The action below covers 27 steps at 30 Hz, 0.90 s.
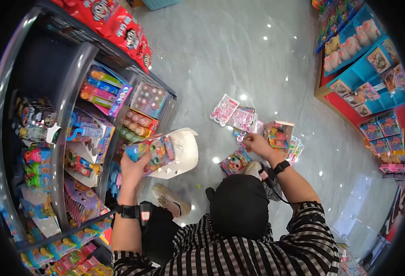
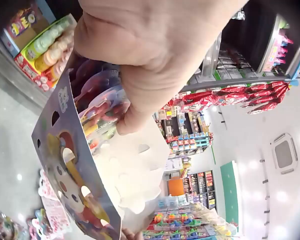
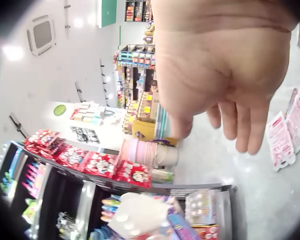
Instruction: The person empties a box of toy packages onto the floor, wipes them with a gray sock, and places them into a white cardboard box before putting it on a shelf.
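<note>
My left hand (image 1: 136,169) grips a cardboard display box (image 2: 75,170) with cartoon figures on its side and a white inner back panel (image 1: 184,152). Colourful packets (image 2: 97,107) stand inside it, and the thumb reaches in against them. In the head view the box is held beside the shelf, above the floor. My right hand (image 1: 259,148) is over the floor near several packets, its fingers loosely extended and holding nothing in the right wrist view (image 3: 225,85). Pink and white packets (image 1: 224,110) lie beyond it, with a dark colourful packet (image 1: 235,162) nearer my shoe.
Left of me stands a stocked shelf rack (image 1: 80,69) with red bags (image 1: 124,34) along its top. An open box of colourful items (image 1: 279,134) sits on the grey floor (image 1: 221,50) right of my right hand. A blue display stand (image 1: 356,60) is at the far right.
</note>
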Tool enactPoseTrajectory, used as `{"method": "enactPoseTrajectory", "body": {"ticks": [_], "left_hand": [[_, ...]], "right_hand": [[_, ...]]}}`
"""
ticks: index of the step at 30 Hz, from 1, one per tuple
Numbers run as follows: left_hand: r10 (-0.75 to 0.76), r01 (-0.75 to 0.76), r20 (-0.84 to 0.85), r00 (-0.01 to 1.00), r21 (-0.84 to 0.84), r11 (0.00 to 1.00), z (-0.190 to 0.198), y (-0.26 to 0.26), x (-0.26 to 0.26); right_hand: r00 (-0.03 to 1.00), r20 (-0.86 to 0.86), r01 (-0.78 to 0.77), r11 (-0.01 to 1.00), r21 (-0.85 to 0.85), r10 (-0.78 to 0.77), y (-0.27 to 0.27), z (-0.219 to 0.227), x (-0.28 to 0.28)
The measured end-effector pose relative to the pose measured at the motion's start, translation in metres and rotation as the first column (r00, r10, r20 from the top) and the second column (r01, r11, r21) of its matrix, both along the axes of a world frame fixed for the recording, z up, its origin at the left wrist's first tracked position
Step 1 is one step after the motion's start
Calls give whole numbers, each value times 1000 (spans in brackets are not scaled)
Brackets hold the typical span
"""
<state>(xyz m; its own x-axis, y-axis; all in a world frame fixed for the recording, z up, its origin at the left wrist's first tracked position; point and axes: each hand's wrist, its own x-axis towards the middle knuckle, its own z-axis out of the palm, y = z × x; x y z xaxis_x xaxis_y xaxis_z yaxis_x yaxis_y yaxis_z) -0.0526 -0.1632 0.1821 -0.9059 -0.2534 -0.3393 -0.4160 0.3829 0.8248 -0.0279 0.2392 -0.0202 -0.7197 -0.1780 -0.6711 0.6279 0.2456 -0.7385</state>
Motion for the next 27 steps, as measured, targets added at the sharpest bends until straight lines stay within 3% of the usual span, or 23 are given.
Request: {"method": "enactPoseTrajectory", "body": {"ticks": [1,2,3,4,5,7,9,11,14,20,22,23,25,27], "left_hand": [[29,-29,-20,999,-15,999,2,-2,3],[32,-32,-30,999,5,999,1,-3,4],[26,-26,-12,1000,2,1000,1,-2,5],[41,-41,23,999,4,999,2,-1,6],[56,-56,58,997,5,998,2,0,6],[47,-48,79,996,9,999,-3,0,10],[32,-29,126,992,-27,999,-14,-4,13],[17,-11,131,991,-50,999,-20,-5,12],[-1,12,150,989,-74,997,-16,5,10],[-115,115,3,993,-2,993,-31,-3,12],[-91,91,-3,996,38,995,-26,5,12],[-100,103,-58,993,52,993,-29,5,12],[-83,83,30,996,4,997,-36,-2,12],[-56,54,41,998,58,997,-26,6,11]], "right_hand": [[1000,18,1,1000,-2,-1,-6,-21,14],[976,-149,-119,960,255,161,-12,-41,29],[898,-262,-183,843,507,353,-19,-52,42],[907,-163,-220,766,604,389,-27,-63,51],[912,-150,-224,769,598,383,-31,-75,55],[920,63,-337,697,633,388,-42,-79,57],[907,70,-352,657,666,416,-51,-98,62],[940,-1,-228,627,745,342,-56,-119,65],[959,-26,-171,649,741,282,-56,-145,65],[963,-211,5,769,639,168,-59,-120,64],[967,-200,16,750,661,155,-64,-122,60],[968,-187,2,736,677,169,-66,-113,56],[906,-217,-87,661,745,363,-67,-111,54],[755,-235,-151,512,846,612,-68,-106,58]]}}
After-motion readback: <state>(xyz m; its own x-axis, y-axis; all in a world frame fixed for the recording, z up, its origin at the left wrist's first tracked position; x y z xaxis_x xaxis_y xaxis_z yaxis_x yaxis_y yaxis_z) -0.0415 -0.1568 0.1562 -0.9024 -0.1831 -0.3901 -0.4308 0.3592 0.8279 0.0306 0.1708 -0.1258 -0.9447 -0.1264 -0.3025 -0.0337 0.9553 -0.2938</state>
